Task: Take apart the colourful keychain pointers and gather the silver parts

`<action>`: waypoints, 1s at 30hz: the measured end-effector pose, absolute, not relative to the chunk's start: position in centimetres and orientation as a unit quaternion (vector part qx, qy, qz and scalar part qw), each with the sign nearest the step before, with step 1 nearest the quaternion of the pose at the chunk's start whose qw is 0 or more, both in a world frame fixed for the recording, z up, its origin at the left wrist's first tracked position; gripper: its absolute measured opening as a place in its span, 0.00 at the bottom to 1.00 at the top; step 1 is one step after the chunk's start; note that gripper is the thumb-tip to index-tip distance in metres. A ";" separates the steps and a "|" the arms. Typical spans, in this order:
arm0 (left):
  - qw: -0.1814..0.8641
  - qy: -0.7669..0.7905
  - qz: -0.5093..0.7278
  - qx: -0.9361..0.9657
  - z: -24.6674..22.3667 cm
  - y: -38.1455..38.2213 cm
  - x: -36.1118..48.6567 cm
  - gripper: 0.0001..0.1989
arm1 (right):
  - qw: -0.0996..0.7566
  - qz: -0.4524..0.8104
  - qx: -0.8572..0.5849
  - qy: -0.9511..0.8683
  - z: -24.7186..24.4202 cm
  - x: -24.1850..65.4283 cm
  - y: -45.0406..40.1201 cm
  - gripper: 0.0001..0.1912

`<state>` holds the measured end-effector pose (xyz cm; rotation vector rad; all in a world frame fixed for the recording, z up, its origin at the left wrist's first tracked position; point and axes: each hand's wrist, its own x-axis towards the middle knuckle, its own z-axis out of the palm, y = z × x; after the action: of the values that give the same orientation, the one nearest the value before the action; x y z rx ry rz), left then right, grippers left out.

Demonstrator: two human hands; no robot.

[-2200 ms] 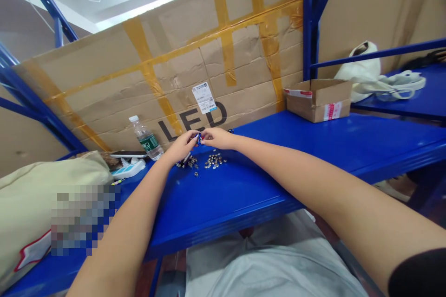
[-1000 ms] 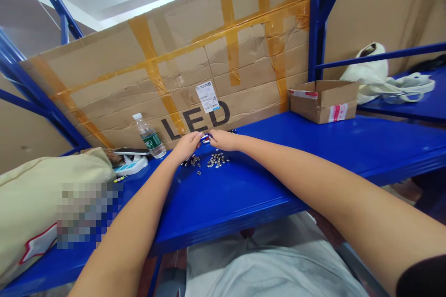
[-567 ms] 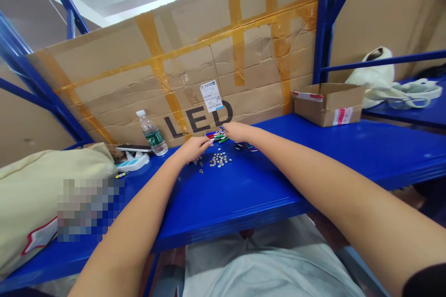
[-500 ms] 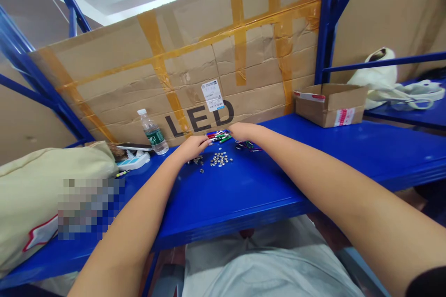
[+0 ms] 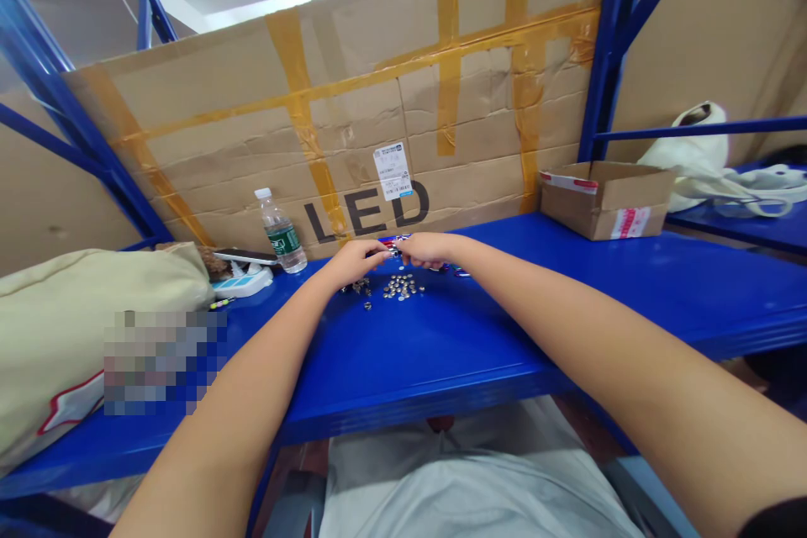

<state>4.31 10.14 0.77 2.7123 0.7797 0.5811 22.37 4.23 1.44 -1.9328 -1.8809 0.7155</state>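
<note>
My left hand (image 5: 356, 261) and my right hand (image 5: 427, 249) nearly meet over a pile of small coloured items (image 5: 395, 242) at the back of the blue table. Both have their fingers pressed together at the pile; what lies between the fingertips is too small to make out. Just in front of them several small round metal pieces (image 5: 403, 287) are spread on the table. A cluster of little metal parts (image 5: 361, 286) lies below my left hand. Coloured clip-like pieces (image 5: 461, 272) are partly hidden behind my right hand.
A water bottle (image 5: 283, 237) stands left of my hands, beside a white power strip (image 5: 243, 283) with a phone over it. A beige bag (image 5: 94, 303) covers the left of the table (image 5: 416, 361). An open cardboard box (image 5: 602, 206) sits at the back right, before a cardboard wall (image 5: 239, 160).
My right hand has moved left and closer to my left hand, now covering more of the coloured pile. The view has shifted slightly.
</note>
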 end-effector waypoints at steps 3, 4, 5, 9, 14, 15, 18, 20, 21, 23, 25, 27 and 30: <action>0.115 0.246 0.221 0.937 0.5 10.2 4.8 0.13 | 0.234 0.296 -0.676 -0.632 0.4 20.9 4.6 0.23; 0.110 0.246 0.224 0.937 0.4 10.2 4.9 0.13 | 0.244 0.292 -0.679 -0.627 0.2 20.5 4.7 0.22; 0.104 0.250 0.225 0.936 0.3 10.3 5.0 0.13 | 0.251 0.284 -0.683 -0.625 0.0 20.3 4.7 0.21; 0.020 0.219 0.244 0.945 0.1 10.6 5.2 0.13 | 0.298 0.294 -0.686 -0.595 -0.1 19.8 4.6 0.18; -0.102 0.148 0.238 0.954 -0.1 11.0 5.2 0.13 | 0.345 0.428 -0.669 -0.500 0.2 19.7 4.2 0.18; -0.111 0.150 0.235 0.954 -0.1 11.0 5.2 0.13 | 0.349 0.443 -0.665 -0.490 0.3 19.7 4.1 0.18; -0.121 0.171 0.230 0.951 0.0 10.9 5.5 0.13 | 0.371 0.461 -0.652 -0.473 0.2 19.6 4.2 0.18; -0.113 0.186 0.223 0.950 0.1 10.8 5.8 0.13 | 0.386 0.463 -0.643 -0.472 0.1 19.6 4.4 0.18; -0.104 0.192 0.220 0.951 0.1 10.7 5.9 0.13 | 0.389 0.464 -0.640 -0.473 0.0 19.5 4.5 0.18; -0.082 0.202 0.216 0.952 0.1 10.7 6.1 0.14 | 0.391 0.471 -0.634 -0.472 -0.2 19.5 4.6 0.18; -0.078 0.208 0.216 0.951 -0.1 10.7 6.1 0.14 | 0.390 0.488 -0.629 -0.464 -0.2 19.6 4.8 0.18; -0.102 0.208 0.219 0.948 -0.3 10.8 6.0 0.13 | 0.391 0.508 -0.622 -0.451 -0.3 19.9 5.0 0.18; -0.147 0.210 0.218 0.942 -0.5 10.8 6.0 0.13 | 0.398 0.523 -0.605 -0.449 -0.4 20.3 5.5 0.17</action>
<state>5.97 10.75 -0.55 3.2709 0.7299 0.7583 20.33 5.53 -0.37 -1.5330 -1.1367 1.3244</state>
